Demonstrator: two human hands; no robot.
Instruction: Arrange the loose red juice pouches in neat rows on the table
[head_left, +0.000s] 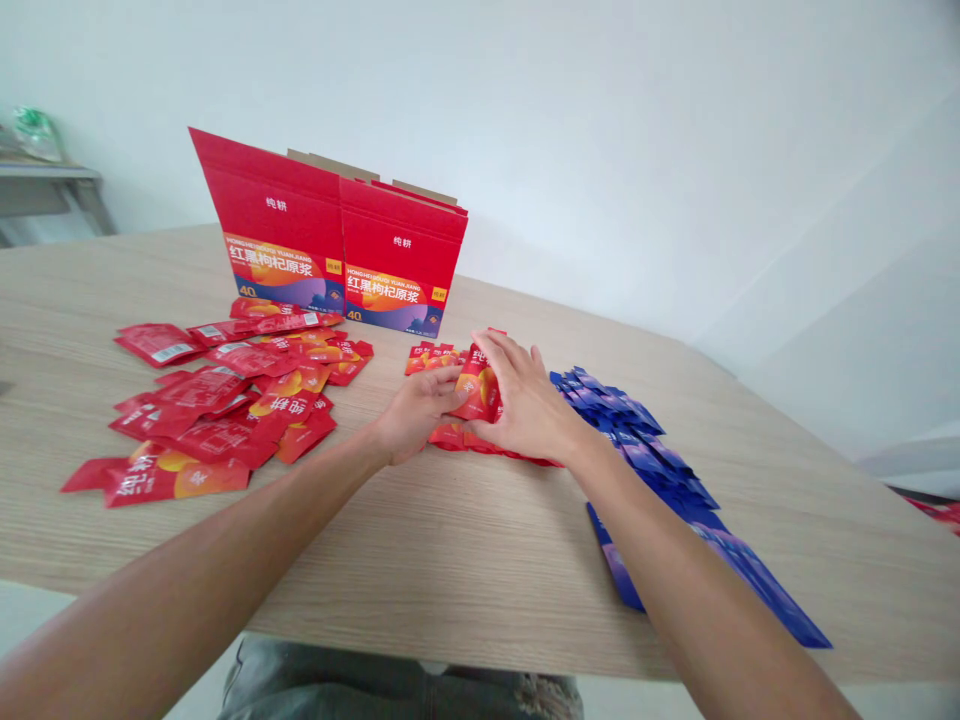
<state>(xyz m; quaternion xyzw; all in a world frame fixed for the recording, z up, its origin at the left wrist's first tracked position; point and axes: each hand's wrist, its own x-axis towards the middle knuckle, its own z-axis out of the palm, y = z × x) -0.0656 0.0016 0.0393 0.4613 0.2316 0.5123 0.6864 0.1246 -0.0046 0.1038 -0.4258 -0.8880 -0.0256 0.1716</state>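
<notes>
Between my two hands, a little above the table, a red sachet (474, 385) with orange fruit printed on it stands upright; whether more sachets lie behind it I cannot tell. My left hand (418, 412) pinches its left edge with thumb and fingers. Around its right side and top curve the fingers of my right hand (521, 395), closed on it. Beneath and behind both hands lies a group of red sachets (431, 358) set in rows, partly covered by the hands.
On the left is a loose, overlapping heap of red sachets (214, 405). Behind it stand two red boxes (281, 220) side by side, flaps raised. Overlapping blue sachets (667, 475) run along the right, partly under my right forearm. The wall (600, 150) rises behind the wooden table (420, 560).
</notes>
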